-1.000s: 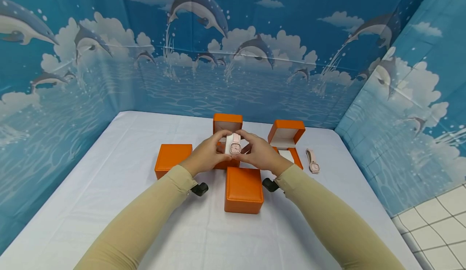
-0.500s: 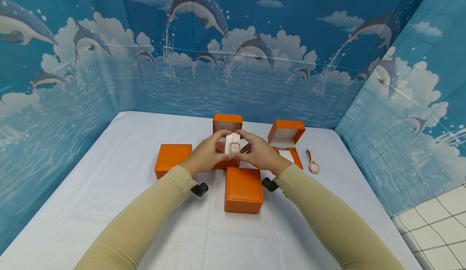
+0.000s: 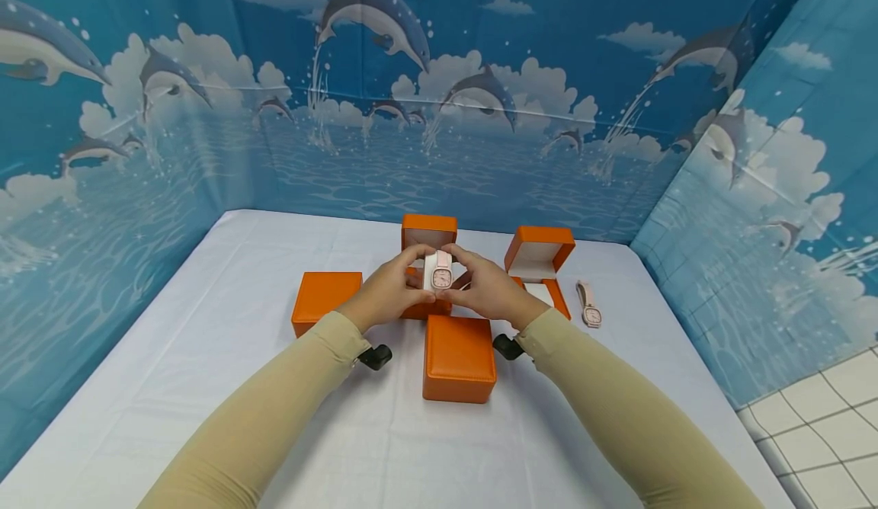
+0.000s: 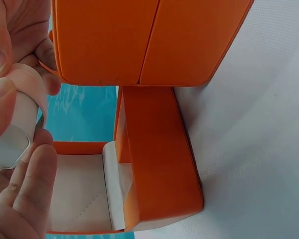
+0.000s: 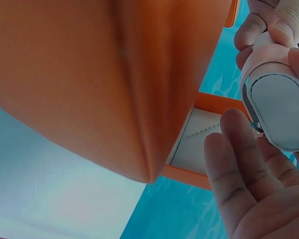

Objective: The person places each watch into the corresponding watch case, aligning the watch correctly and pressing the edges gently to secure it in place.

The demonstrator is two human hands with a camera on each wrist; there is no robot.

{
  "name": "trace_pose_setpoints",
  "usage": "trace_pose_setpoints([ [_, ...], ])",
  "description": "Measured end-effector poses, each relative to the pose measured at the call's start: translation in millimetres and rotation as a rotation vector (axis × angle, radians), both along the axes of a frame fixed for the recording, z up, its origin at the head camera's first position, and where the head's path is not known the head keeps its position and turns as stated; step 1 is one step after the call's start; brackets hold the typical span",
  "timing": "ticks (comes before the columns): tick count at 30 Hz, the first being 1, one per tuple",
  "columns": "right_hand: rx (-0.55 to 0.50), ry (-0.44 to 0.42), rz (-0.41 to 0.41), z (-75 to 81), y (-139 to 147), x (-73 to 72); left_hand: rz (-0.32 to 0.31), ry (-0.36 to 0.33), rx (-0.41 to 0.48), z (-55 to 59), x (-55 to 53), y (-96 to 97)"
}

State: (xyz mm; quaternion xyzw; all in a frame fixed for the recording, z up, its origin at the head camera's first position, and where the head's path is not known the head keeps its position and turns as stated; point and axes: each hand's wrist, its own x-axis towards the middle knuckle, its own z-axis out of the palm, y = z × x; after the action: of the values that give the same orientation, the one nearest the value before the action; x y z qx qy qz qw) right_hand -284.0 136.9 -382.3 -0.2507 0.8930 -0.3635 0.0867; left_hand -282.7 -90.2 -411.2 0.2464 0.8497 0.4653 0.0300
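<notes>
A pink-strapped wristwatch (image 3: 442, 277) with a square face is wrapped round a white watch cushion (image 3: 429, 271). My left hand (image 3: 387, 292) pinches the cushion's left side between thumb and fingers. From the other side my right hand (image 3: 492, 289) pinches the watch and cushion. Both hold them up before an open orange watch box (image 3: 428, 223), whose lower part is largely hidden. In the left wrist view the strap (image 4: 30, 82) circles the cushion (image 4: 12, 144). The right wrist view shows the cushion's flat oval end (image 5: 279, 112) and several outstretched fingers (image 5: 239, 169) below it.
A closed orange box (image 3: 329, 296) stands at left, and another closed box (image 3: 459, 356) sits in front of the hands. At right is an open box (image 3: 546, 242) with a white cushion (image 3: 539, 292) inside. Beside it a second pink watch (image 3: 590, 309) lies on the white tablecloth (image 3: 425, 456).
Between my hands the watch and cushion have turned or shifted very slightly to the left. The boxes and the other watch have stayed in place.
</notes>
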Motion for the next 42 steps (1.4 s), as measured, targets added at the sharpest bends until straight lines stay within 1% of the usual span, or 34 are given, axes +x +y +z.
trace_pose_setpoints([
  [7, 0.001, -0.001, -0.008, 0.5, -0.5, 0.3, 0.002, -0.002, -0.002, 1.1, 0.6, 0.0],
  [12, 0.003, 0.004, -0.014, 2.9, -0.7, 1.8, -0.008, -0.006, 0.02, 1.9, 1.1, -0.4],
  [18, 0.019, 0.025, -0.005, 5.0, 1.3, 2.9, -0.015, -0.013, 0.027, 3.4, 1.5, 0.2],
  [26, 0.014, 0.021, -0.01, 4.9, 1.3, 1.8, -0.009, -0.013, 0.023, 4.6, 2.4, 0.5],
  [35, 0.033, 0.017, -0.015, 5.2, 1.0, 0.4, -0.005, -0.014, 0.015, 3.2, -0.1, 0.2],
  [42, 0.036, 0.008, -0.002, 6.4, 0.9, -2.6, -0.008, -0.027, 0.021, 6.1, 0.0, -0.5],
])
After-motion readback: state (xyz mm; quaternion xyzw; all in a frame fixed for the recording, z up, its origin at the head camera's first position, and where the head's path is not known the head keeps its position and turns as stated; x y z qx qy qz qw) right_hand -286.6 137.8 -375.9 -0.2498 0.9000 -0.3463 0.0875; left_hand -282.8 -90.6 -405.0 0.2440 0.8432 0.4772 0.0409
